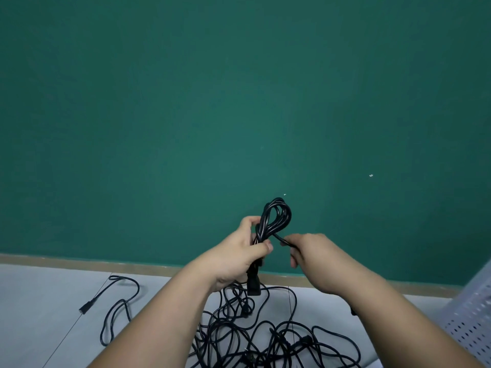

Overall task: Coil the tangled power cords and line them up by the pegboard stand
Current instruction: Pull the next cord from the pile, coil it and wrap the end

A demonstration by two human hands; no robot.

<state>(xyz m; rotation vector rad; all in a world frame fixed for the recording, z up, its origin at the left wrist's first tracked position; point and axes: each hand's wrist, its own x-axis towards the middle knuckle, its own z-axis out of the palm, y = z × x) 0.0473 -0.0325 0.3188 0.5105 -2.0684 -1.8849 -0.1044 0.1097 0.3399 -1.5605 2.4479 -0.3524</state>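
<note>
One coiled power cord (276, 219) stands upright, clenched in the left hand (239, 253); its free tail (283, 240) runs rightward, pinched by the right hand (316, 256), likely for wrapping crosswise.

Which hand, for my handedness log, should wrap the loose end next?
Right, probably: the right hand pinches the loose black cord end, while the left hand grips the black coiled power cord.

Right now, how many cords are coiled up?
1: the coiled cord in the left hand, its tail pinched by the right hand. On the floor lie tangled cords; others may be hidden.
</note>
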